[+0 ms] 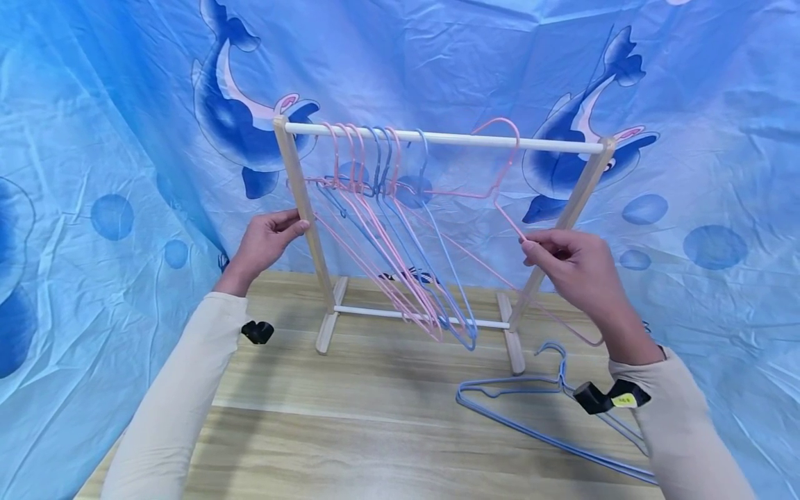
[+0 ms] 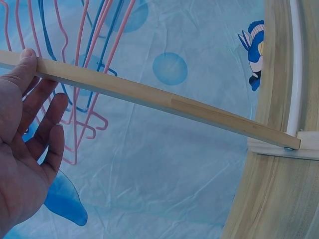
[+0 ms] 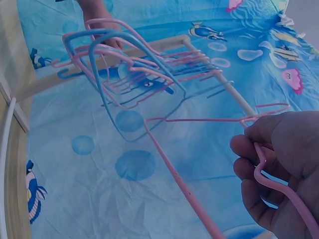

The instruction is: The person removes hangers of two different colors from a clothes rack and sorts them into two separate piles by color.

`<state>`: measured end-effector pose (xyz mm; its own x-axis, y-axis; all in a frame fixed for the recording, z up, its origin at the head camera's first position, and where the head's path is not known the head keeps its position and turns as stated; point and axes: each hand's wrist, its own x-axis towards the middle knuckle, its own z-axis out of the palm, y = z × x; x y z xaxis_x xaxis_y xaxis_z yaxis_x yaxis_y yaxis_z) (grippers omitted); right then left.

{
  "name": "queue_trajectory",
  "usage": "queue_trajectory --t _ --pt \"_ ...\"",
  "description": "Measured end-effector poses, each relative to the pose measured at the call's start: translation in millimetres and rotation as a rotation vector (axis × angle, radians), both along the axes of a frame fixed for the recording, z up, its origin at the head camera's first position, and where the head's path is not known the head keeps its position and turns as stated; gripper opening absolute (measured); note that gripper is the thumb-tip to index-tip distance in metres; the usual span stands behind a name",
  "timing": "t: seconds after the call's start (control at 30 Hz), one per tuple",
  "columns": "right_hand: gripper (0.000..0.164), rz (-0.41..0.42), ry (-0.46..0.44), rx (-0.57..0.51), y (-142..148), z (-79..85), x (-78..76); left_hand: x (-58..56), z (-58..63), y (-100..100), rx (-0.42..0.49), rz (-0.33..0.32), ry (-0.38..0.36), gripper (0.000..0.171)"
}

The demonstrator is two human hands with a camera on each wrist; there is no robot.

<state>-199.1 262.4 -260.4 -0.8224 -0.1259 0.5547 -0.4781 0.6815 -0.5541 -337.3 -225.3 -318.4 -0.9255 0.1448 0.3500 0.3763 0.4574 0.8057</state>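
My left hand [image 1: 269, 239] pinches the wooden left post [image 1: 319, 267] of a small clothes rack, thumb in front and fingers behind. In my right hand [image 1: 578, 267] a pink hanger [image 1: 509, 220] is held by one shoulder, between thumb and curled fingers. Its hook arches over the white top rail [image 1: 556, 145], near the right post. Its far shoulder reaches back behind the other hangers. Left of it, several pink and blue hangers hang from the rail, bunched toward the left half. The right wrist view shows the pink wire [image 3: 260, 164] crossing my palm.
Blue hangers [image 1: 531, 431] lie on the wood-patterned table [image 1: 350, 417] at the front right, partly under my right forearm. A white lower bar [image 1: 375, 312] joins the rack's feet. Blue cloth with dolphin prints hangs behind and at both sides.
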Motion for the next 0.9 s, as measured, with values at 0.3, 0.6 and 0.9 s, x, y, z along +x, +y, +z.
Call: queue_trajectory --t 0.3,0.6,0.9 --pt "0.021 -0.031 0.023 0.014 24 -5.9 12.1 0.3 0.3 0 -0.003 0.002 0.003 0.049" --pt "0.018 -0.047 0.061 0.064 45 -15.9 27.4 1.5 0.1 1 -0.002 0.005 -0.003 0.049" --pt "0.013 -0.001 0.122 0.121 66 -41.0 38.2 0.9 1.2 1 0.007 0.007 -0.009 0.048"
